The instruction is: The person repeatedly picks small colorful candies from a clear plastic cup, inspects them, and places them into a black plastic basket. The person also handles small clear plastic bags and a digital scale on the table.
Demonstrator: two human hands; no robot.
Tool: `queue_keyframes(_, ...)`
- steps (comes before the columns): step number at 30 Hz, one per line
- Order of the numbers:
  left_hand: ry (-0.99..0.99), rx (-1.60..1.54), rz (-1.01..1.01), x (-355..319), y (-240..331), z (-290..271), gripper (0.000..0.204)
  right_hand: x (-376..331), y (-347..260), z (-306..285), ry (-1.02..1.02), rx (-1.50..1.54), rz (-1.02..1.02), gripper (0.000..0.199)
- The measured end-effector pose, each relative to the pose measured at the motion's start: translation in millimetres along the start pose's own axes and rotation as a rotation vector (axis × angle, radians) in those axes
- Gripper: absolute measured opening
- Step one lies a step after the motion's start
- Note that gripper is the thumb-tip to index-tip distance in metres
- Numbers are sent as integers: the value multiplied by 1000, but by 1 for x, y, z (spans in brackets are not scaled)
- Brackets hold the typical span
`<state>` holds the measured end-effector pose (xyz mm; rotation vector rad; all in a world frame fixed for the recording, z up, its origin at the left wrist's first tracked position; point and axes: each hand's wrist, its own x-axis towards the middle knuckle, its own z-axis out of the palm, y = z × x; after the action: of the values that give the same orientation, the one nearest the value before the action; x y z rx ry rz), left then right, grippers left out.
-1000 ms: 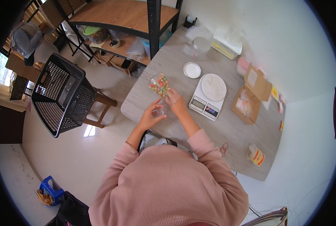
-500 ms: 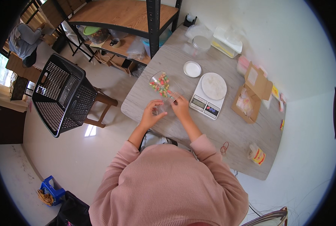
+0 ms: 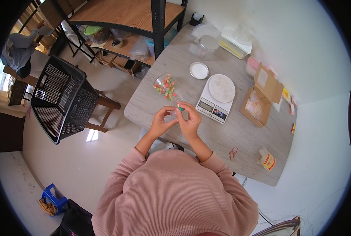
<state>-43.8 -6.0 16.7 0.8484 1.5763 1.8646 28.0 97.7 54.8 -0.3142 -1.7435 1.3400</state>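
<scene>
I see left hand (image 3: 161, 120) and right hand (image 3: 188, 118) pinching 1 small green piece (image 3: 179, 106) (clear candy bag (image 3: 166, 86) just beyond) over the bench (image 3: 152, 102).

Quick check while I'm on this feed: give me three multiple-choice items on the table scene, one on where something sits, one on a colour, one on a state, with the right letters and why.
1. Where is the white round lid?
A. on the table just beyond the kitchen scale
B. inside the cardboard box
C. in the black basket

2. What colour are the rubber bands lying near the table edge?
A. blue
B. red
C. white

3. What state is the cardboard box in?
A. taped shut
B. flattened
C. open, flaps up

Answers:
1. A: the lid lies on the grey table just past the scale's round platform.
2. B: they show as thin red loops on the grey top.
3. C: its flaps stand open and small packets show inside.

Both the left hand and right hand meet over a small clear item near the bag of coloured candies.
</scene>
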Motion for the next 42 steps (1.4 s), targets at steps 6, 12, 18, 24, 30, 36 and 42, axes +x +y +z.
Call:
queue_keyframes(6, -30, -119, 7, 4, -1, 6, 37, 0, -2, -6, -39, -49, -21, 17)
queue_keyframes(12, -41, -161, 0, 5, 1, 8, 39, 3, -6, -12, -40, -149, -75, 20)
queue_keyframes(18, -53, -100, 12, 8, 5, 7, 41, 5, -9, -20, -86, -180, -82, 20)
queue_keyframes(24, -55, -9, 19, 11, 9, 9, 42, 6, -11, -27, -147, 264, 390, 19)
queue_keyframes(30, -76, -78, 14, 11, 7, 15, 43, 6, -16, -30, -180, 207, 448, 20)
queue_keyframes(36, -101, -63, 25, 13, 11, 17, 44, 5, -16, -32, -138, 278, 435, 19)
queue_keyframes(42, -98, -86, 2, 14, 16, 20, 42, 9, -16, -40, -179, 93, 285, 19)
